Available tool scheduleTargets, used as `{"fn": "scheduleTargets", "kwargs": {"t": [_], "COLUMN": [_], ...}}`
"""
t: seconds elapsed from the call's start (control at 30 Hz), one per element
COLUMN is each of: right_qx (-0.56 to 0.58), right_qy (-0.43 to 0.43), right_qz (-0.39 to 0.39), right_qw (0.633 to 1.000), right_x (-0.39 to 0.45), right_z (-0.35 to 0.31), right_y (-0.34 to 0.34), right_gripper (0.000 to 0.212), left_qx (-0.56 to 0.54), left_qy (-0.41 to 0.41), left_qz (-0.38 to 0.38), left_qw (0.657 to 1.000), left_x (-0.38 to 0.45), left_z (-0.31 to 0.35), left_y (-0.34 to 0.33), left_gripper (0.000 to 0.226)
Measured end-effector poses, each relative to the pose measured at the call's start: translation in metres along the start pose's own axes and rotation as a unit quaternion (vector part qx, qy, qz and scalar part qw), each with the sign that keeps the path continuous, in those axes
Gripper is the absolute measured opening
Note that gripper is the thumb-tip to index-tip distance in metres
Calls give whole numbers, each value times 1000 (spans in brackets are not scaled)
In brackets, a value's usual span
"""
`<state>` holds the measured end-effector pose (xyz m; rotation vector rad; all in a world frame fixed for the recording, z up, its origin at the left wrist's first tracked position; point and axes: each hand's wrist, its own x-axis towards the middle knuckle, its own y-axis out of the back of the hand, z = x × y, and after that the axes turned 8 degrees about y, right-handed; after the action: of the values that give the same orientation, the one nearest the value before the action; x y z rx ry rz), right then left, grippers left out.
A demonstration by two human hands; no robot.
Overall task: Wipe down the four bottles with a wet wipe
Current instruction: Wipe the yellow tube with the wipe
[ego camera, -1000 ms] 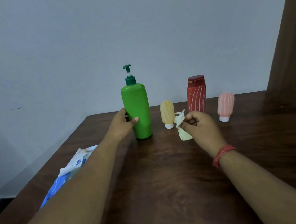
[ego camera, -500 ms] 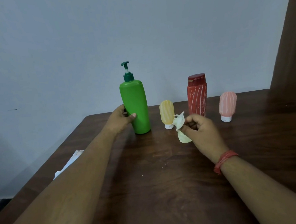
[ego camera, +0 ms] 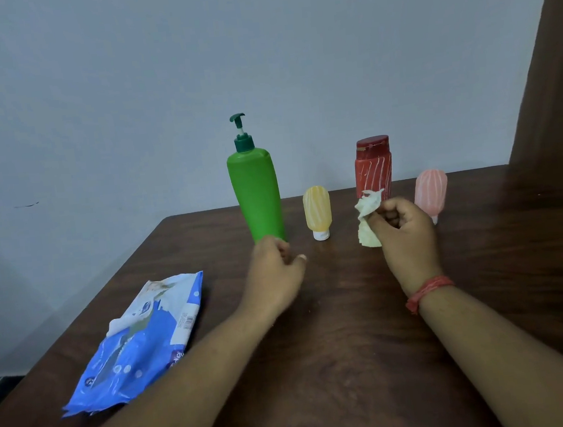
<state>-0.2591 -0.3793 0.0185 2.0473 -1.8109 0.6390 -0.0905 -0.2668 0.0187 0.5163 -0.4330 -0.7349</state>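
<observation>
Our right hand (ego camera: 404, 232) is curled round a crumpled wipe (ego camera: 367, 220) — the pale, yellowish sheet sticks out above and below the thumb and fingers, held off the bench (ego camera: 356, 361). A red thread band (ego camera: 427, 292) circles that wrist. Our left hand (ego camera: 273, 269) sits low over the bench just in front of the green bottle (ego camera: 256, 195), fingers loosely curled with nothing in them and the thumb pointing right; we cannot tell whether the knuckles touch the bottle's base, which the hand partly hides.

Beyond the hands we see the four bottles in a rough row near the far edge of the bench. The green bottle is the tallest and stands at the left of the row, upright with a slight lean, topped by a dark green pump. Just to its right is the yellow bottle (ego camera: 317, 210), a small one standing on its white cap. Next comes the red bottle (ego camera: 373, 166), upright, with pale streaks down its sides and a dark red lid; the top of the wipe overlaps its lower part in our view. At the right end is the pink bottle (ego camera: 431, 186), small and also cap down — our right hand covers its lower left side.

On the near left of the bench, well apart from the bottles, lies a blue and white wipes pack (ego camera: 141, 344), flat, with its flap lifted. Behind the bench is a plain grey wall (ego camera: 158, 87), and a brown curtain (ego camera: 556, 83) hangs at the right.
</observation>
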Motion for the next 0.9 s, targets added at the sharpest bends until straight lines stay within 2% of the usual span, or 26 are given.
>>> {"fn": "scheduleTargets", "kwargs": {"t": [0.1,0.2,0.4,0.6,0.9], "right_qx": [12,24,25,31,23], "right_qy": [-14,-29,-25,0,-16], "right_qz": [65,100,80,34,31], "right_qw": [998,994,996,999,999], "right_x": [3,5,3,-2,0], "right_z": [-2,-1,-3,-4,-2], "right_y": [6,12,10,3,4], "right_gripper": [6,7,5,16,10], "left_qx": [40,26,21,7,31], "left_qy": [-1,7,46,69,63], "left_qz": [-40,-21,33,49,47], "left_qw": [998,999,998,996,996], "left_x": [1,17,42,57,57], "left_z": [7,17,29,31,32], "left_y": [-30,-50,-71,-79,-80], "left_gripper": [49,54,61,47,30]}}
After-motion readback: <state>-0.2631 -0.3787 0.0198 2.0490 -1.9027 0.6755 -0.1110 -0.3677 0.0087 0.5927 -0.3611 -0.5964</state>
